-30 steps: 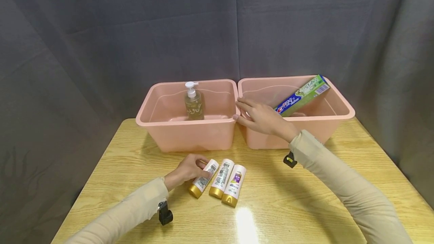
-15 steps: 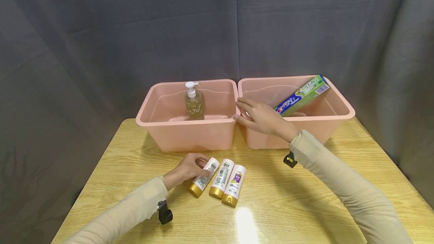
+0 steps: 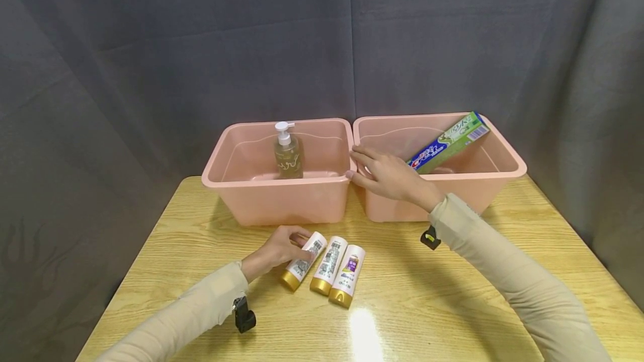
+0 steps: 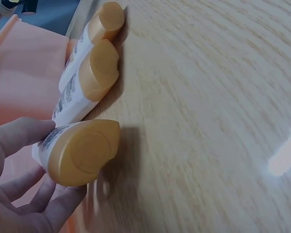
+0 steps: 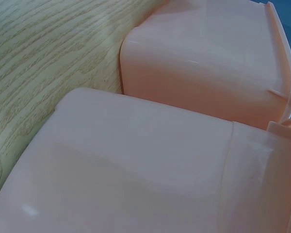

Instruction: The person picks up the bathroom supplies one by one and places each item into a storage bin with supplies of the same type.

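Observation:
My left hand grips the leftmost white bottle with a gold cap, its thumb on one side and fingers on the other. The bottle is tilted, and its cap end stands a little off the table in the left wrist view. Two similar bottles lie side by side to its right, a middle bottle and a right bottle. My right hand rests with fingers and thumb on the rims where the left pink bin and the right pink bin meet.
A green pump bottle with a white pump stands in the left bin. A toothpaste box leans diagonally in the right bin, its upper end over the rim. Both bins stand on the wooden table before a grey curtain.
My left hand and the bottle in it have shifted very slightly up and away from me. The right hand, the bins and the other bottles stay in place.

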A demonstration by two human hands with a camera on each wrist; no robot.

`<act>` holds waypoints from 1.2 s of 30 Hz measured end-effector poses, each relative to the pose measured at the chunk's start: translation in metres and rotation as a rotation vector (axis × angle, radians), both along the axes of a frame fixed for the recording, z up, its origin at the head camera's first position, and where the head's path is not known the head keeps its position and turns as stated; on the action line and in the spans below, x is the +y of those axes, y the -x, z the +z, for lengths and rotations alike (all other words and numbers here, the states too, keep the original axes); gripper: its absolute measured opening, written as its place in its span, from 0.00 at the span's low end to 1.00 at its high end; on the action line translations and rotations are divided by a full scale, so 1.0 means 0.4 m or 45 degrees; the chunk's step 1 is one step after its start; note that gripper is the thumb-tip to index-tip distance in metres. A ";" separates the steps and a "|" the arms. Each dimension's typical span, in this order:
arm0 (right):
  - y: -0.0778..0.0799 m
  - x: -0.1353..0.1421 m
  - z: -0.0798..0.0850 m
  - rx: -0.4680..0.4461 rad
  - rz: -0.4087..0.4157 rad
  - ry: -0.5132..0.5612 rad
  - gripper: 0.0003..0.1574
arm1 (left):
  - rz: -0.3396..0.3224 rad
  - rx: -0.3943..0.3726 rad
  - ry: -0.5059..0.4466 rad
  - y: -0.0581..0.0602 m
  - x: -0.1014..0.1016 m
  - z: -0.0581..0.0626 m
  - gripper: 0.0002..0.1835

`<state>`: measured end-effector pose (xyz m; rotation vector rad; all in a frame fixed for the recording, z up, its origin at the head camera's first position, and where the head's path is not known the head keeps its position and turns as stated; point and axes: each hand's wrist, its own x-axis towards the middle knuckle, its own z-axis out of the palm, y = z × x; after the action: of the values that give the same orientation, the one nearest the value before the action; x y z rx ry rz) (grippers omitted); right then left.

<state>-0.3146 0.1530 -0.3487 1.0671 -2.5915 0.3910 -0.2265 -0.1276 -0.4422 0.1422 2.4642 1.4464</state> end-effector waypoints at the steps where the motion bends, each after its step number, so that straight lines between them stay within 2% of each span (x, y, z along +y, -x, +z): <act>1: 0.000 -0.001 -0.001 0.001 -0.002 0.001 0.39 | 0.000 0.003 -0.003 0.001 -0.001 0.000 0.26; 22: 0.003 -0.002 -0.005 -0.017 -0.022 -0.006 0.39 | 0.041 0.003 -0.094 0.018 0.000 0.029 0.28; 36: 0.000 -0.001 -0.003 -0.022 -0.026 -0.008 0.39 | 0.017 0.000 -0.127 0.017 -0.007 0.060 0.28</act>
<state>-0.3148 0.1527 -0.3498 1.0426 -2.6179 0.3892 -0.2332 -0.1304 -0.4182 0.1460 2.3977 1.5756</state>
